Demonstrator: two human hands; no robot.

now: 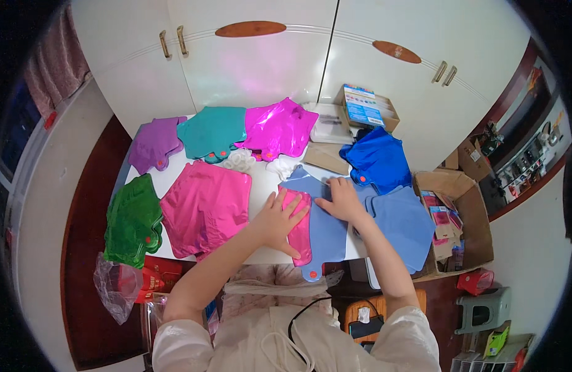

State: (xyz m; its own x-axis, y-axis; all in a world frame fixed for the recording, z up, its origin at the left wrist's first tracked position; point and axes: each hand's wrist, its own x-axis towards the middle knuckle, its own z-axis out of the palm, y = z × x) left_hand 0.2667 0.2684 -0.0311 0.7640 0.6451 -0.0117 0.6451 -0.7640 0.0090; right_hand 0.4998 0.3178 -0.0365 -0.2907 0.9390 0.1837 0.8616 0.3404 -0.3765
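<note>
In front of me, a flat blue-grey foil balloon (328, 235) lies on the white table, its rounded tab with an orange dot hanging over the near edge. On its left side rests a folded pink foil balloon (300, 232). My left hand (275, 222) presses flat on the pink one, fingers spread. My right hand (343, 199) lies on the blue-grey balloon near its upper part, thumb apart from the fingers, with nothing visibly gripped. Left of my hands is a pile of pink foil balloons (206, 208); to the right is a pile of blue-grey ones (400, 224).
Around the table lie green (134, 220), purple (154, 146), teal (213, 131), magenta (280, 129) and dark blue (379, 158) foil balloons. White ribbon bundles (239, 160) sit mid-table. A cardboard box (475, 214) of packets stands at right. Cabinet doors (255, 68) rise behind.
</note>
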